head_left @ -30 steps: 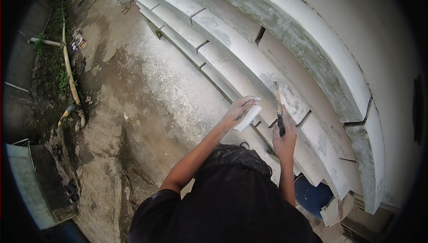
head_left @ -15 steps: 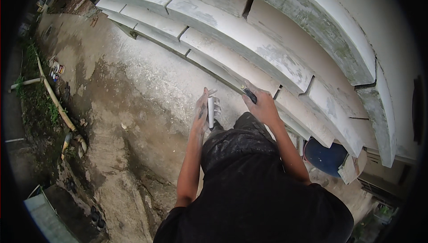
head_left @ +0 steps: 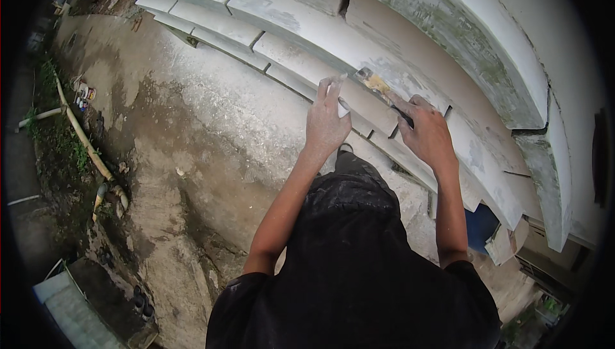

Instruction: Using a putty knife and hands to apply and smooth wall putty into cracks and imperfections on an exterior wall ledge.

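Along curved ledges (head_left: 295, 19), seemingly part-done, largely whitened but showing grey patches (head_left: 398, 74), grasping a scraper (head_left: 378, 85) near one ledge in the right grip (head_left: 426, 128) and clasping a white piece (head_left: 343, 108) in the left grip (head_left: 326, 120).

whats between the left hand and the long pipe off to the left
In the head view, a wide stretch of concrete ground lies between the left hand and the pipe, stained brown nearer the pipe, whitish nearer the hand.
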Available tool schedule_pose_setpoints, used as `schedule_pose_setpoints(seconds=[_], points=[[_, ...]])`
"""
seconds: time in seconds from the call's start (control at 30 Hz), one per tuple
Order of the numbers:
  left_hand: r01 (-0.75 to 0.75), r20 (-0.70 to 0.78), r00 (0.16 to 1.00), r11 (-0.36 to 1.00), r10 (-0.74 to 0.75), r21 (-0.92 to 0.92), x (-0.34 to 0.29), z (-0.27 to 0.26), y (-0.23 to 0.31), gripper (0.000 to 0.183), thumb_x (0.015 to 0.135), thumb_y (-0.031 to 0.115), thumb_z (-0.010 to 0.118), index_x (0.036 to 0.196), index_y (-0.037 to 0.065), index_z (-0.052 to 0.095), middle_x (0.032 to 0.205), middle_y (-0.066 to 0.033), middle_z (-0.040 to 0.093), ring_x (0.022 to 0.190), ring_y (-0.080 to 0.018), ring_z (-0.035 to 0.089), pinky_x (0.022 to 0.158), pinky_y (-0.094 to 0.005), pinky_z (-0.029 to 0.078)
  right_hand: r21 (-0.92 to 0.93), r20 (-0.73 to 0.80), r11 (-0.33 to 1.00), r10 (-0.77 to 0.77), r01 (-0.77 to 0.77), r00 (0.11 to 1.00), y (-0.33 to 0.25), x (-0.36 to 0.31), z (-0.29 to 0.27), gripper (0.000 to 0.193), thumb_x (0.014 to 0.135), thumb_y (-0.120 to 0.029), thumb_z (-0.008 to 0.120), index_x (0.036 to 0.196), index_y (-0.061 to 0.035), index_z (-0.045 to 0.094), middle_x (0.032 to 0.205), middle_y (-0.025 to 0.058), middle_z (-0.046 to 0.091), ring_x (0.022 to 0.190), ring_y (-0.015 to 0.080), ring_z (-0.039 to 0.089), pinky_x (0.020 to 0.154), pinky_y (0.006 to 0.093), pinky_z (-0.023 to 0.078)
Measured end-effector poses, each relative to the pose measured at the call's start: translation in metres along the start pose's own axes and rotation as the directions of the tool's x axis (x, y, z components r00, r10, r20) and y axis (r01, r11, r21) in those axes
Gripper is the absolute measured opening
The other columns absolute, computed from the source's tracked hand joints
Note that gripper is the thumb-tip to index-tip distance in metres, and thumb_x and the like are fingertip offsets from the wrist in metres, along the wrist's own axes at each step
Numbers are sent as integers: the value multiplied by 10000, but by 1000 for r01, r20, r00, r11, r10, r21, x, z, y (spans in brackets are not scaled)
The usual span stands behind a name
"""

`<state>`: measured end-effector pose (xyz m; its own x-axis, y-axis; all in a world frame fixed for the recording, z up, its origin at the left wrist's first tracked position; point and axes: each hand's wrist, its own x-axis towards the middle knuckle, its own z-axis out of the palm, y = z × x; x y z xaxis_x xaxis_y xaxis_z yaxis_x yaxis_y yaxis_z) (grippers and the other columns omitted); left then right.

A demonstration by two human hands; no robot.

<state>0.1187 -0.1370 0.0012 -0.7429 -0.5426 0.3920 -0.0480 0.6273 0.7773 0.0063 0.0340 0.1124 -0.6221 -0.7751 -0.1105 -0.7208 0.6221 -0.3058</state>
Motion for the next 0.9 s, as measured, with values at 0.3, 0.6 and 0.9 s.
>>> schedule_pose_setpoints(seconds=[0.3, 0.6, 0.9], points=[[102, 260, 956, 986, -135, 135, 18, 22, 35, 950, 634, -13, 610, 1533, 108, 327, 1569, -138, 356, 971, -425, 649, 764, -453, 571, -123, 152, 990, -44, 63, 987, 5, 32, -26, 528, 849, -86, 588, 1358, -223, 617, 922, 160, 619, 932, 348, 614, 872, 465, 474], [112, 196, 970, 980, -144, 162, 21, 32, 32, 954, 653, 0, 617, 1545, 95, 292, 1568, -152, 359, 937, -433, 658, 738, -454, 578, -145, 93, 972, -173, 185, 981, 22, 44, -23, 502, 834, -103, 599, 1330, -168, 633, 929, 180, 636, 931, 359, 609, 891, 464, 473], [110, 213, 962, 957, -170, 270, 25, 33, 40, 926, 666, 15, 608, 1535, 59, 292, 1554, -176, 374, 927, -432, 666, 741, -455, 577, -87, 14, 970, -226, 226, 974, 23, 49, -22, 132, 777, -79, 607, 818, 46, 619, 808, 257, 635, 807, 413, 632, 779, 495, 493]])
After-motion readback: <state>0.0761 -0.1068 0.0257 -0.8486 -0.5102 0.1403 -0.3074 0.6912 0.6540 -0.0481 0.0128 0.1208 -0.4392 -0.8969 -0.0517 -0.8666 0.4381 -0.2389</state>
